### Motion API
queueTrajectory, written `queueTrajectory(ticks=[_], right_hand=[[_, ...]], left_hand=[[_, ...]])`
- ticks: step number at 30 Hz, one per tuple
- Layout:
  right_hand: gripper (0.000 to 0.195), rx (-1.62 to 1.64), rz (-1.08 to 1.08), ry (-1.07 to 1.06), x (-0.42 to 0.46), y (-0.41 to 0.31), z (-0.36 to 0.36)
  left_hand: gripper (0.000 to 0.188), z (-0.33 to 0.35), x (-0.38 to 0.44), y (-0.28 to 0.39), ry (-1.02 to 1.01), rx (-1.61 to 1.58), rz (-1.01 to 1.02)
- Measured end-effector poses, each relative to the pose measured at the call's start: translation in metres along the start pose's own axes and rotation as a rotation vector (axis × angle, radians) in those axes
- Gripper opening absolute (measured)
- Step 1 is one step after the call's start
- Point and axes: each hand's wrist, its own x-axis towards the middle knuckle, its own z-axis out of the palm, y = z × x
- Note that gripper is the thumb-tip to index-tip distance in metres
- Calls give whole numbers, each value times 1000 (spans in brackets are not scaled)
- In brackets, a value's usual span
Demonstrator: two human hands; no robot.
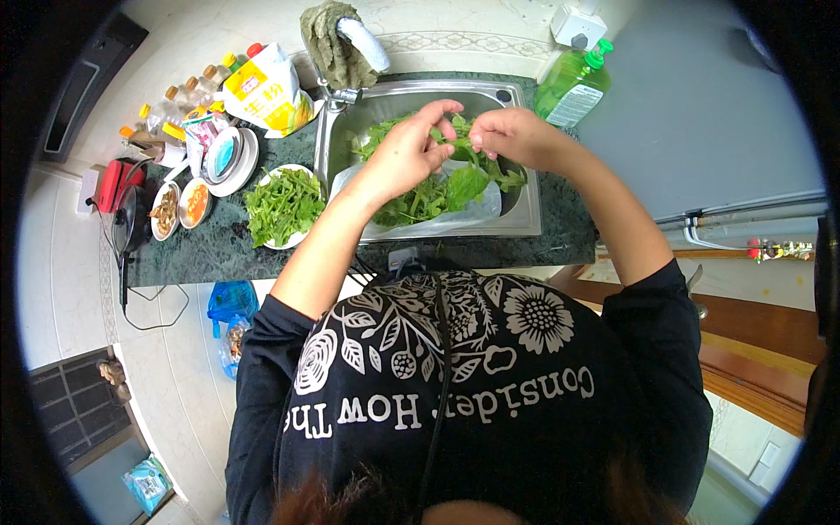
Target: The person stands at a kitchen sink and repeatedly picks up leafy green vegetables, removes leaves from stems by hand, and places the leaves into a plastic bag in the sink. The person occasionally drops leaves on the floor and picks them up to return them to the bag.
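Above the stainless steel sink (533, 220), my left hand (410, 147) and my right hand (518, 136) work close together. A leafy green sprig (467, 182) hangs between them, its broad leaf pointing down. My right thumb and forefinger pinch its stem, while my left fingers curl around the other side of it. Below my hands, a translucent plastic bag (482, 213) holds more loose leafy greens (415, 205). Further greens (387, 134) lie in the sink behind the bag, partly covered by my hands. Left of the sink, a white plate (287, 243) is heaped with greens (282, 205).
A faucet (342, 97) draped with a cloth (335, 46) stands behind the sink. Green bottled soap (569, 85) is at the right, beside a grey appliance side (689, 118). Bowls (195, 202), stacked plates (246, 172), a yellow-white bag (268, 92) and bottles (190, 95) crowd the left counter.
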Motion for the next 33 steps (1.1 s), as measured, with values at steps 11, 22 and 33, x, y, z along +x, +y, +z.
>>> queueTrajectory(ticks=[11,22,33], right_hand=[[19,109,76,-19,2,1,-1],[18,231,161,-24,-12,30,-40],[24,378,251,-115,-9,8,-35]], left_hand=[[29,7,4,-4,-15,353,2],[19,-34,2,-40,66,66,-110],[18,-12,13,-17,395,395,92]])
